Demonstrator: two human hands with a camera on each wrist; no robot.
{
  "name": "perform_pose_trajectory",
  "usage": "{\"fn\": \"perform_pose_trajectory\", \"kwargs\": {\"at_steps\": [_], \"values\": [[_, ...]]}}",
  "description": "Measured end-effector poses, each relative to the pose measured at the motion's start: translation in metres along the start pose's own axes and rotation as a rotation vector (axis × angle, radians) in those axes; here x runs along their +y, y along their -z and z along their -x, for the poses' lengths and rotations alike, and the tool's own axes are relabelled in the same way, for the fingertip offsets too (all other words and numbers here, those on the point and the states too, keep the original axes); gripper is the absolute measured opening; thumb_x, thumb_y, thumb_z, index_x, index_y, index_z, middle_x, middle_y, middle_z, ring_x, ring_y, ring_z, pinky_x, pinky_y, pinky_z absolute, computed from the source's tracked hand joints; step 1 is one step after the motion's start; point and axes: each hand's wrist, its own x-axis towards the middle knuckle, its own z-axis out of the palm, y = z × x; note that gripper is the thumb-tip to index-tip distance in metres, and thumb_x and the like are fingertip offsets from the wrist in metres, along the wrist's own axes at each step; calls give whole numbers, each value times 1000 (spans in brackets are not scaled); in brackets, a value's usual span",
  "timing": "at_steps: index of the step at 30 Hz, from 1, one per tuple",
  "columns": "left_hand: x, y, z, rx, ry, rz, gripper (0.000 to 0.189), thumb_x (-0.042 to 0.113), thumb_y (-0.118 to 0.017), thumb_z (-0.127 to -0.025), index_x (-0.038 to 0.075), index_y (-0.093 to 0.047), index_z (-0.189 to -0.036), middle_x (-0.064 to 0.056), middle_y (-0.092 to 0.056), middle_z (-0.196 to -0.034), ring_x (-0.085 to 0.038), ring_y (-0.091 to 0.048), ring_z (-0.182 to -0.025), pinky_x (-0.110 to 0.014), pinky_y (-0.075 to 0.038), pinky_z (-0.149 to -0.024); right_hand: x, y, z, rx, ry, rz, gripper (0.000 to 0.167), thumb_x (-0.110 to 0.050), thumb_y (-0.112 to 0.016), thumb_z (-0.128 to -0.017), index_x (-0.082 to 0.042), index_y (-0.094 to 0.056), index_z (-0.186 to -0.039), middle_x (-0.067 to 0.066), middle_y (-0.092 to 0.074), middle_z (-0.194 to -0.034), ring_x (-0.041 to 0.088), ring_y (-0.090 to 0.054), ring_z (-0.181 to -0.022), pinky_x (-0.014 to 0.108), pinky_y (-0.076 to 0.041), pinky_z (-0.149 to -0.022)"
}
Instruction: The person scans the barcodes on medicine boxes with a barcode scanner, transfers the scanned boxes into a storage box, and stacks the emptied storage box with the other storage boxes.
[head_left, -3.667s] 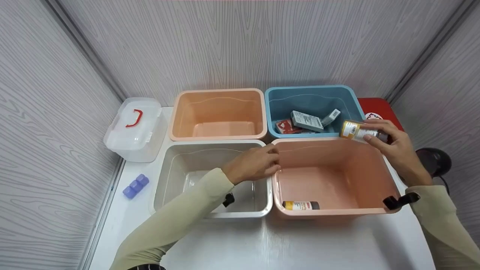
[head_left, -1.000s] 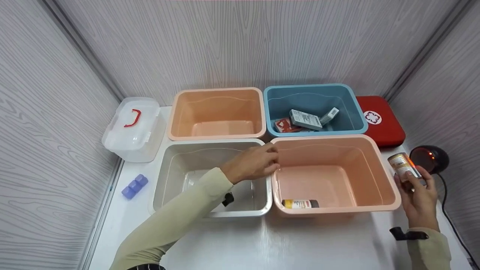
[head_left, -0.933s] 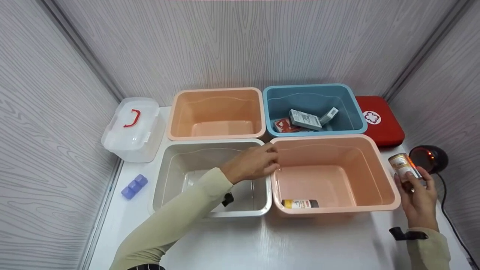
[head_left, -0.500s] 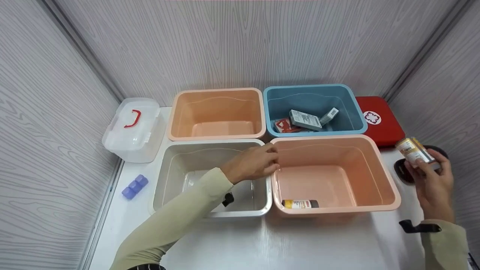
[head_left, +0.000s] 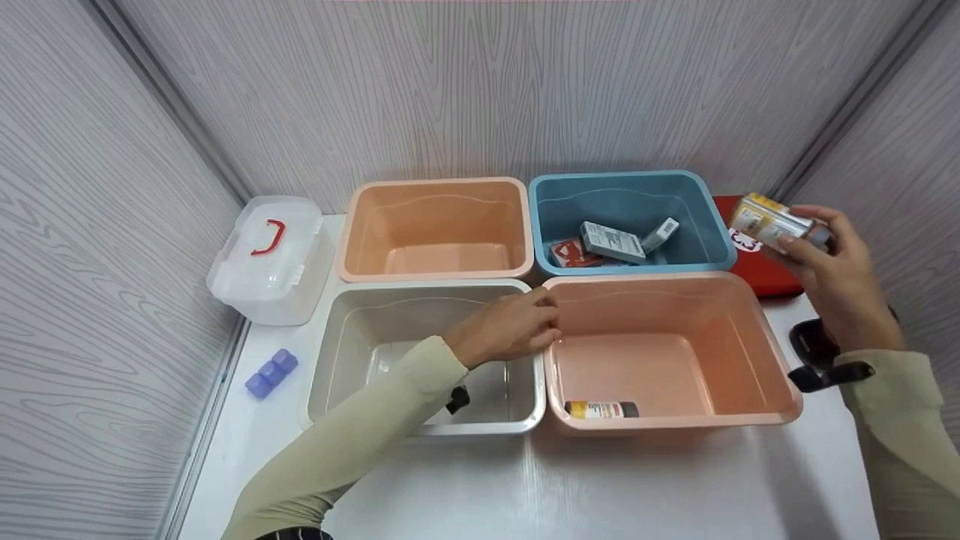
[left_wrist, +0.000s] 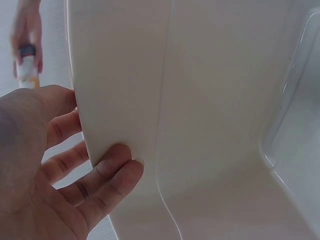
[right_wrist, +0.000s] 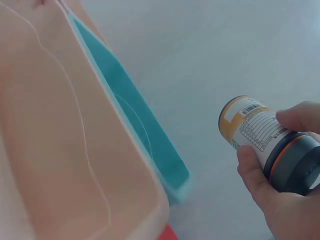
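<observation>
My right hand (head_left: 844,281) holds a pill bottle (head_left: 765,223) with a yellow-and-white label and dark cap. It is raised over the red first-aid case (head_left: 772,276), right of the blue bin (head_left: 630,180). In the right wrist view, thumb and fingers grip the bottle (right_wrist: 257,127) near its cap, barcode showing. My left hand (head_left: 506,326) holds the rim of the off-white bin (head_left: 480,429), where it meets the peach bin (head_left: 675,424). The left wrist view shows fingers on both sides of that wall. A similar bottle (head_left: 600,409) lies inside the peach bin's front left corner.
Several medicine boxes (head_left: 613,241) lie in the blue bin. Another peach bin (head_left: 435,182) stands behind the off-white one. At left are a clear lidded box (head_left: 262,262) with a red handle and a purple pill organizer (head_left: 271,373). A black scanner (head_left: 812,341) sits partly hidden behind my right wrist.
From near the blue bin, my right hand brought the bottle to the scanner, where red light fell on it. It has since risen back over the red case. My left hand stays put.
</observation>
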Motion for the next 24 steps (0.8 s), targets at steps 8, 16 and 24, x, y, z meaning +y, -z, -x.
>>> {"fn": "perform_pose_trajectory", "kwargs": {"at_steps": [8, 16, 24], "values": [[0, -1, 0, 12, -16, -2, 32, 34, -58, -113, 14, -75, -131, -10, -60, -151, -26, -65, -128, -41, -54, -115, 8, -65, -46, -172, -52, 141, 54, -2, -70, -104, -8, -49, -153, 9, -37, -150, 31, -41, -138, 27, -61, -100], [2, -2, -1, 18, -39, -11, 33, 35, -58, -113, 14, -75, -133, -10, -61, -151, -25, -66, -129, -39, -54, -115, 33, -120, -78, -281, -150, 179, 52, -11, -69, -108, -16, -49, -155, 10, -32, -157, 32, -34, -144, 34, -56, -112], [5, -2, -2, 23, -45, -22, 32, 35, -56, -114, 14, -76, -128, -10, -61, -149, -26, -66, -128, -41, -54, -114, 68, -172, -96, -313, -232, 181, 43, -13, -67, -109, -20, -54, -150, 12, -42, -146, 32, -56, -131, 38, -55, -112]]}}
